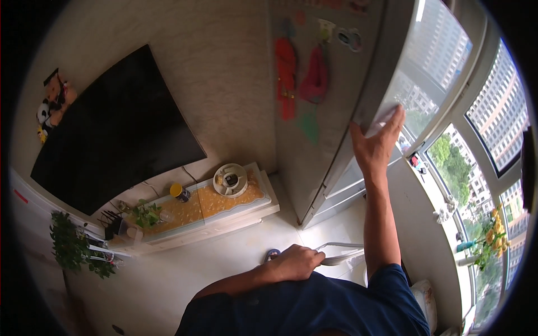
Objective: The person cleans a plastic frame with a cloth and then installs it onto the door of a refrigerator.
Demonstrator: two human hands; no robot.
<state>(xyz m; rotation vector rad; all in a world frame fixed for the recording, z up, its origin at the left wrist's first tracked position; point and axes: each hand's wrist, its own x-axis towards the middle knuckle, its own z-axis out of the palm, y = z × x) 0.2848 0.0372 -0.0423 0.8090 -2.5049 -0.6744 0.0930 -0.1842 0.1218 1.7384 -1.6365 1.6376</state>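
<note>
My right hand (376, 147) reaches up and forward to a tall refrigerator and grips the edge of its door (367, 84), thumb on one side and fingers over the glossy front. That front mirrors the buildings outside. Low in front of my body, my left hand (300, 262) is closed on a pale, shiny, curved-rimmed thing (342, 255) that looks like a shallow dish. My body and arm hide part of it. On the refrigerator's grey side (330, 67) hang a red item (286, 73), a pink item (315, 75) and a green one (309, 126).
To the left, a television (120, 134) is on the wall above a low cabinet (241, 221). A round white tray (230, 180), a yellow-lidded jar (180, 192) and plants (147, 214) stand there. Windows and a sill with yellow flowers (496, 238) line the right. The floor (185, 269) is pale.
</note>
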